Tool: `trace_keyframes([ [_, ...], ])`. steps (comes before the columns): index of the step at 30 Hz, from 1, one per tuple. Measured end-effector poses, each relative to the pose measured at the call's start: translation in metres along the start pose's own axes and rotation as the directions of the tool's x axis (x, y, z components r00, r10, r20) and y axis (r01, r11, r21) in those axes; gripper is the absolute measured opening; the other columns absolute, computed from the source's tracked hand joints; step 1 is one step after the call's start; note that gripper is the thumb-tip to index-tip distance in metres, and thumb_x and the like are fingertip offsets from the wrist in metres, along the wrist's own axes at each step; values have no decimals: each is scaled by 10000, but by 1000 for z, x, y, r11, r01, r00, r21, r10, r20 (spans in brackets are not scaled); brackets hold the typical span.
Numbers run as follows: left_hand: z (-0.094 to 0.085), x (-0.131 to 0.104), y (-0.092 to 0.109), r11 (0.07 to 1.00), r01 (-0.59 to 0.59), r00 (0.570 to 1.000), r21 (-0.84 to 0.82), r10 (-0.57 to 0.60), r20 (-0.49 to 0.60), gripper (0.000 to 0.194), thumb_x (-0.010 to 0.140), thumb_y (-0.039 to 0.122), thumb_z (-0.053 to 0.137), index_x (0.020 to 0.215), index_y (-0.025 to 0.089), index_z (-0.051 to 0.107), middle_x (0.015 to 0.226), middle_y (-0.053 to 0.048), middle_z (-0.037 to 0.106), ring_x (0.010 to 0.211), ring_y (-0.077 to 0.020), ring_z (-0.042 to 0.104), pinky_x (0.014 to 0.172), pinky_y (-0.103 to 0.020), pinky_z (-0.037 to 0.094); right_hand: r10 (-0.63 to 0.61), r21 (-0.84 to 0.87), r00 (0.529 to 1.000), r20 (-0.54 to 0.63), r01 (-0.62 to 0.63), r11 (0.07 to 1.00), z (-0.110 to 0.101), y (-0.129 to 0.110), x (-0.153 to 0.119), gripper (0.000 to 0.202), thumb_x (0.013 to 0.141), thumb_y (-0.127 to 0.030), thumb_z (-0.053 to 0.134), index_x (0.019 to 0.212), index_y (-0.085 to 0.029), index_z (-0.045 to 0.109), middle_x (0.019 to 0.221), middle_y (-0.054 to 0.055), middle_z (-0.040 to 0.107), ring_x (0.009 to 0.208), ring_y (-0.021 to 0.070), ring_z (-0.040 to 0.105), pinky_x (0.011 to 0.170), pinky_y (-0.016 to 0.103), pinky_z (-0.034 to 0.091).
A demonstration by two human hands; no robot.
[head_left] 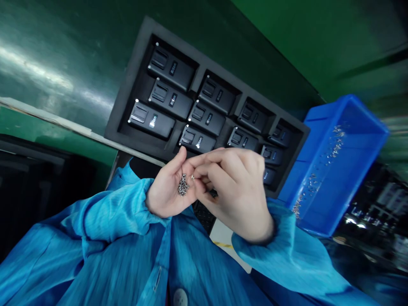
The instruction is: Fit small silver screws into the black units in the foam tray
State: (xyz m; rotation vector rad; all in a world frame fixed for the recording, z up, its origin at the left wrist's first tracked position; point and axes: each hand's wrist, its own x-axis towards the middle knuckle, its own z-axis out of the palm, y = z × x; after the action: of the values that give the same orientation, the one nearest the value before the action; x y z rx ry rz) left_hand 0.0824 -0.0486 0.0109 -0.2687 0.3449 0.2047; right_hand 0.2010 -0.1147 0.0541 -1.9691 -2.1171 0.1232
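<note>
My left hand (pixel 170 185) is turned palm up, cupped under a small heap of silver screws (pixel 182 186). My right hand (pixel 236 185) reaches over the left fingers, thumb and fingertips pinched on a single small screw (pixel 192 177). Just beyond both hands lies a black foam tray (pixel 127 85) with several black battery-like blocks, each marked with white lettering. The nearest block (pixel 196 140) sits right above my left fingertips. Small shiny dots show at corners of several blocks. My right hand hides part of the tray's near edge.
A blue plastic bin (pixel 338 187) stands tilted in view at the right, with many loose screws (pixel 336 142) scattered along its inside. The tray rests on a dark green work surface (pixel 79 51) with a pale front edge (pixel 47 118). Blurred equipment fills the far right.
</note>
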Motion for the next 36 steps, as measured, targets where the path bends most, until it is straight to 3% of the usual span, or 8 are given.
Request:
trace_keyframes([
  [3, -3, 2, -2, 999, 0, 1000, -32, -1, -18, 653, 1046, 405, 93, 1390, 70, 535, 726, -56, 721, 713, -154, 704, 795, -262, 520, -72, -132, 996, 43, 78, 988, -4, 0, 0, 110, 904, -202, 599, 795, -215, 610, 897, 46, 672, 944, 230, 557, 913, 418, 374],
  [8, -6, 1, -2, 998, 23, 999, -52, -25, -33, 610, 1051, 401, 148, 1369, 85, 562, 751, -54, 722, 722, -120, 695, 736, -199, 518, -68, -14, 989, 128, 70, 997, -11, 0, 0, 77, 918, -180, 578, 869, -212, 627, 939, 45, 672, 971, 219, 567, 983, 432, 398],
  [15, -5, -3, 2, 1000, 30, 998, -8, -29, 64, 625, 1050, 432, 161, 1469, 64, 444, 1033, -89, 746, 849, -72, 701, 753, -118, 492, 32, 112, 998, 48, -37, 993, -15, 5, -2, 31, 889, -207, 605, 867, -217, 625, 924, 51, 643, 955, 228, 577, 944, 455, 427],
  [23, 4, -1, -1, 998, 10, 996, 70, -16, 87, 697, 1028, 450, 57, 1527, 49, 334, 1201, -142, 712, 1163, -218, 655, 1041, -343, 451, 68, 91, 997, 35, -71, 993, -12, 0, -1, 62, 840, -210, 642, 781, -220, 627, 889, 50, 617, 934, 235, 558, 1008, 513, 412],
  [31, 2, -3, -1, 994, -30, 998, 108, 23, 66, 644, 1043, 404, 74, 1492, 93, 416, 1180, -103, 725, 1071, -174, 693, 925, -277, 515, 122, 34, 992, -41, -121, 992, 1, -7, -4, 78, 835, -193, 615, 767, -227, 631, 856, 23, 598, 968, 233, 558, 1112, 537, 336],
  [36, 3, -2, -4, 994, -64, 998, 90, 62, 27, 629, 1050, 405, 116, 1479, 69, 430, 1192, -106, 720, 1070, -151, 689, 940, -227, 494, 170, 52, 983, -66, -167, 985, 7, -11, -6, 45, 794, -196, 628, 764, -226, 612, 893, 27, 599, 997, 238, 546, 1148, 530, 300],
])
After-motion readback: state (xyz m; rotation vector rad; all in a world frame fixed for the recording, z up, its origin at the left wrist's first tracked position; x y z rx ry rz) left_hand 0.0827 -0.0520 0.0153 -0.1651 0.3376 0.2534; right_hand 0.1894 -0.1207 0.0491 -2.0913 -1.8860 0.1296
